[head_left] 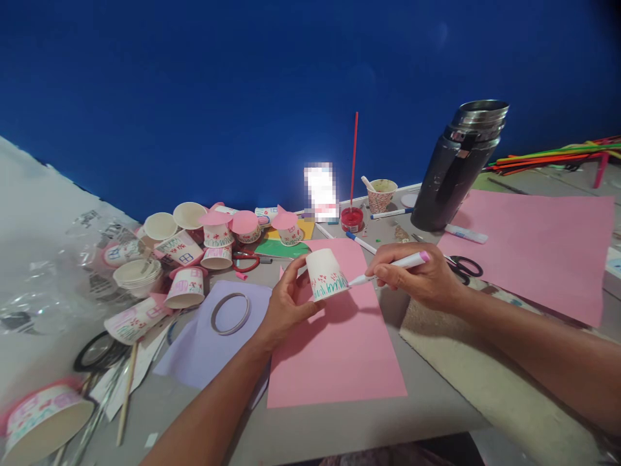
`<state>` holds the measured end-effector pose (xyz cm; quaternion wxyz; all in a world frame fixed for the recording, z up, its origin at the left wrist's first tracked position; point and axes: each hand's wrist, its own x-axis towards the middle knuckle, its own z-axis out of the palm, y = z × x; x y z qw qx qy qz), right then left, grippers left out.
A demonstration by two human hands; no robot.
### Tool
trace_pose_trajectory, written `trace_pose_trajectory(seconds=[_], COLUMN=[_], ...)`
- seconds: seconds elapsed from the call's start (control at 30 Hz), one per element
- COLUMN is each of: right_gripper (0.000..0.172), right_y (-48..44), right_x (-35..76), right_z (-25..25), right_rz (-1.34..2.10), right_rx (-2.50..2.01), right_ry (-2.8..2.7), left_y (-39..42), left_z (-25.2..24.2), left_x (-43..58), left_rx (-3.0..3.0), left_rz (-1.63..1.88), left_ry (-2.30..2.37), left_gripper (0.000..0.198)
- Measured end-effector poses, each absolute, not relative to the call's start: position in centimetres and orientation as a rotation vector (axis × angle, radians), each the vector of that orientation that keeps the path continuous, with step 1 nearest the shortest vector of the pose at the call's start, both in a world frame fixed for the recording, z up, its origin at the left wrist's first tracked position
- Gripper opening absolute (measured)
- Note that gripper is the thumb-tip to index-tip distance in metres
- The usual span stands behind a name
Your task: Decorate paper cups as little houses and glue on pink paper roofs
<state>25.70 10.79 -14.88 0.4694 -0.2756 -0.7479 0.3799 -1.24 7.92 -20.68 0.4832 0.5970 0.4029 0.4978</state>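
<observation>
My left hand (291,301) is wrapped round a white paper cup (324,268), holding it tilted and upside down above a pink sheet of paper (334,362). Green grass strokes and small red flowers are drawn around the cup's wide end. In my right hand (412,272) a marker (405,262) with a white barrel and a pinkish-purple end is gripped like a pen. Its tip meets or nearly meets the right side of the cup, close to the green strokes. A lilac sheet (194,349) with a grey ring (230,314) on it lies left of my left forearm.
Several decorated paper cups (184,288) crowd the left side, beside clear plastic wrapping (43,285). A dark flask (456,168) stands at the back right, near black-handled scissors (466,266). A red pot (352,219) with a tall red stick stands before the blue wall (242,97).
</observation>
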Motion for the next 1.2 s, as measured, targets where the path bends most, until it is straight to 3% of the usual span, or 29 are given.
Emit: trace_pose_trajectory(seconds=[0.2,0.33,0.4,0.5,0.57,0.97,1.2], right_gripper=[0.034,0.027,0.04,0.078,0.087,0.082,0.09], right_y=[11.2,11.3,11.3,11.4,11.5,12.3,12.2], right_x=[26.0,25.7,25.4,24.9,24.7,25.5,25.2], right_z=[-15.5,-15.7,-15.8,-16.3,-16.7,-17.4,-18.0], right_rz=[1.067,1.009,0.978,0.965,0.932,0.515,0.443], right_rx=[-0.692,-0.745,-0.809,-0.839,-0.823,-0.684,-0.653], right_ry=[-1.66,-1.677,-1.789,-1.99,-2.076,-2.28,-2.361], left_y=[7.9,7.7,7.4,6.9,6.6,6.5,6.3], left_z=[-20.6,-20.0,-19.6,-19.1,-18.9,-19.6,-18.8], left_x=[-1.2,-1.0,-0.8,-0.4,-0.1,-0.4,-1.0], left_rx=[1.445,1.369,1.318,1.259,1.248,1.465,1.79], left_rz=[1.214,1.202,1.187,1.14,1.106,1.02,1.005], left_ry=[0.988,0.961,0.948,0.94,0.935,0.864,1.07], left_gripper=[0.084,0.087,0.09,0.093,0.094,0.101,0.088])
